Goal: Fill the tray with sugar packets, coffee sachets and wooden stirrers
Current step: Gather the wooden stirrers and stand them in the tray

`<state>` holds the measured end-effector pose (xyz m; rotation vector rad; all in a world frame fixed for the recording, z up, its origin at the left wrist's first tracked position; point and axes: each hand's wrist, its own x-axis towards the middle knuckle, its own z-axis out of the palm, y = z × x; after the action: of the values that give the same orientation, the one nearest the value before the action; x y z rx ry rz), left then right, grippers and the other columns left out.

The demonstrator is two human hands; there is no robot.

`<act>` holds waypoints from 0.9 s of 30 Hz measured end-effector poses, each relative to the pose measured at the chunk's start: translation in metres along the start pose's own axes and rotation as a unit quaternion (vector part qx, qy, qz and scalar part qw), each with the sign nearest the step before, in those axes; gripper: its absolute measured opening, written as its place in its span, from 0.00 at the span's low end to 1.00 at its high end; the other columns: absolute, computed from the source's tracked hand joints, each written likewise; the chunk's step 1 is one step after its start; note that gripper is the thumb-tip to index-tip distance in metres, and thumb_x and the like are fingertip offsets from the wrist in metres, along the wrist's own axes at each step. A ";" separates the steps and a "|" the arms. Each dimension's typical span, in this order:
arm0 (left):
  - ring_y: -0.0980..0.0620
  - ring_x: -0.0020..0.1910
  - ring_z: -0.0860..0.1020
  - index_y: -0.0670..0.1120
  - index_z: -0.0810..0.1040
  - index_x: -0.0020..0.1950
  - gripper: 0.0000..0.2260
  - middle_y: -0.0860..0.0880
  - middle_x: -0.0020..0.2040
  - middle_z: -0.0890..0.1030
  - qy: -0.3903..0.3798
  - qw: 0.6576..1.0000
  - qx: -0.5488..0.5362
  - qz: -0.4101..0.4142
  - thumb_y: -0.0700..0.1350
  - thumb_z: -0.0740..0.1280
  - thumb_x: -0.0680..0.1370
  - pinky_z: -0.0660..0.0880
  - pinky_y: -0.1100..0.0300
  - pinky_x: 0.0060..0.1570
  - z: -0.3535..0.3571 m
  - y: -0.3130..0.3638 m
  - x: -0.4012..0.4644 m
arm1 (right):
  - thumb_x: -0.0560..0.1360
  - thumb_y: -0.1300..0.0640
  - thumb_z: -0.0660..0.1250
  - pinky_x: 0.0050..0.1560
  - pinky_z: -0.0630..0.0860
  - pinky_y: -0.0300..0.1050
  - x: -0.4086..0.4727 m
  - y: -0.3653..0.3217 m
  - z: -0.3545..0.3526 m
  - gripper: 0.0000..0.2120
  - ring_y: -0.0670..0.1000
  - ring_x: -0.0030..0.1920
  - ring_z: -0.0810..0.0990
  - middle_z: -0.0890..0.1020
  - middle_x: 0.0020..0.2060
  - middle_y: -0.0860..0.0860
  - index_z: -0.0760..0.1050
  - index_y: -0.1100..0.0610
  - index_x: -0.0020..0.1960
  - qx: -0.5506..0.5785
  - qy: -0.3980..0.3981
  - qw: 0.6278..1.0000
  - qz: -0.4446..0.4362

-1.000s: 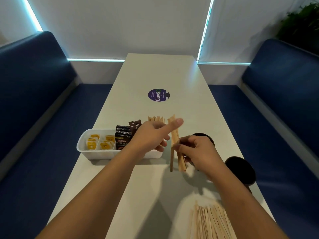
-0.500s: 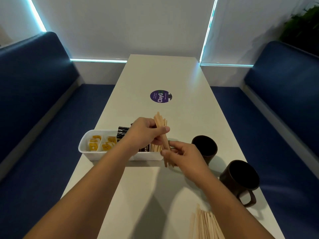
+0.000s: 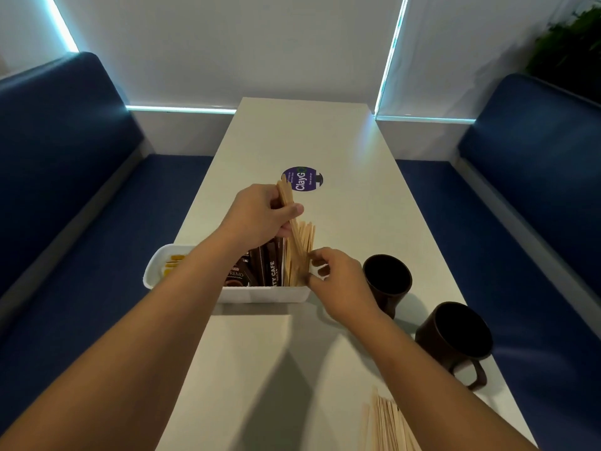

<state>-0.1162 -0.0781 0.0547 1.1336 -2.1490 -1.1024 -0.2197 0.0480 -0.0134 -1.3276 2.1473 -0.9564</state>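
Left hand (image 3: 260,216) now gripping the upper part of a bundle of wooden stirrers (image 3: 292,229), thumb across the front; a second ago held in the right hand, beside the tray, with the left merely reaching over. Right hand (image 3: 331,281) lower down, fingers curled at the bundle's foot just beside the tray's right end; pinching or only steadying, cannot tell. Bundle carried over into the right-end compartment of the white tray (image 3: 260,292), so probably the last stage of setting this batch down. Long axis near upright, tops leaning slightly left and away, lower ends down inside the tray. Beside them, dark coffee sachets (image 3: 270,271) in the middle compartment; yellow sugar packets (image 3: 172,263) at the left end. More loose stirrers (image 3: 387,424) lying flat on the table (image 3: 260,369) near the front edge, probably still to load.
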 end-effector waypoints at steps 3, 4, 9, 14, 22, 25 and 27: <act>0.55 0.38 0.83 0.44 0.80 0.51 0.09 0.49 0.41 0.83 -0.007 0.999 0.045 0.010 0.50 0.68 0.78 0.81 0.62 0.42 0.010 -0.009 -0.001 | 0.77 0.55 0.68 0.50 0.70 0.36 -0.006 0.008 0.008 0.13 0.47 0.52 0.75 0.74 0.55 0.48 0.78 0.56 0.61 -0.064 0.001 0.998 -0.011; 0.53 0.38 0.84 0.44 0.80 0.50 0.10 0.48 0.41 0.84 -0.019 0.998 0.059 0.009 0.50 0.68 0.78 0.82 0.58 0.44 0.015 -0.013 -0.001 | 0.77 0.55 0.67 0.49 0.68 0.35 -0.008 0.010 0.011 0.12 0.46 0.51 0.74 0.74 0.55 0.48 0.79 0.57 0.59 -0.071 -0.005 0.997 -0.016; 0.50 0.38 0.81 0.47 0.76 0.40 0.09 0.50 0.37 0.80 -0.061 0.982 0.177 -0.005 0.50 0.70 0.77 0.78 0.56 0.39 0.038 -0.034 -0.006 | 0.79 0.55 0.64 0.47 0.66 0.32 -0.010 0.016 0.016 0.11 0.43 0.46 0.72 0.74 0.54 0.48 0.81 0.58 0.56 -0.056 0.003 0.998 -0.018; 0.52 0.38 0.75 0.47 0.71 0.46 0.10 0.50 0.40 0.76 -0.035 0.976 0.213 0.009 0.48 0.71 0.76 0.69 0.62 0.33 0.044 -0.044 -0.008 | 0.79 0.55 0.65 0.49 0.65 0.31 -0.012 0.019 0.018 0.11 0.48 0.53 0.77 0.76 0.53 0.50 0.82 0.58 0.56 -0.064 0.012 0.997 -0.039; 0.52 0.36 0.72 0.45 0.70 0.46 0.13 0.50 0.39 0.74 -0.010 0.975 0.221 -0.019 0.49 0.72 0.75 0.66 0.64 0.30 0.044 -0.043 -0.006 | 0.78 0.56 0.66 0.52 0.70 0.36 -0.012 0.019 0.017 0.11 0.48 0.53 0.77 0.77 0.53 0.52 0.83 0.58 0.56 -0.068 0.018 0.996 -0.058; 0.50 0.39 0.76 0.44 0.74 0.48 0.13 0.48 0.41 0.78 -0.026 0.973 0.226 -0.044 0.51 0.73 0.74 0.70 0.61 0.34 0.044 -0.037 -0.003 | 0.78 0.56 0.65 0.51 0.69 0.34 -0.012 0.021 0.017 0.11 0.49 0.53 0.77 0.77 0.54 0.51 0.82 0.59 0.56 -0.073 0.022 0.995 -0.060; 0.49 0.41 0.79 0.42 0.77 0.49 0.13 0.46 0.44 0.81 -0.021 0.972 0.228 -0.054 0.51 0.72 0.75 0.74 0.59 0.37 0.043 -0.034 -0.002 | 0.79 0.56 0.65 0.53 0.69 0.35 -0.012 0.022 0.018 0.12 0.49 0.55 0.77 0.78 0.55 0.51 0.82 0.59 0.57 -0.073 0.021 0.996 -0.056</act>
<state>-0.1293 -0.0687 0.0028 1.4489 -2.4741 -0.6915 -0.2160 0.0595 -0.0417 -1.5243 2.2326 -0.8910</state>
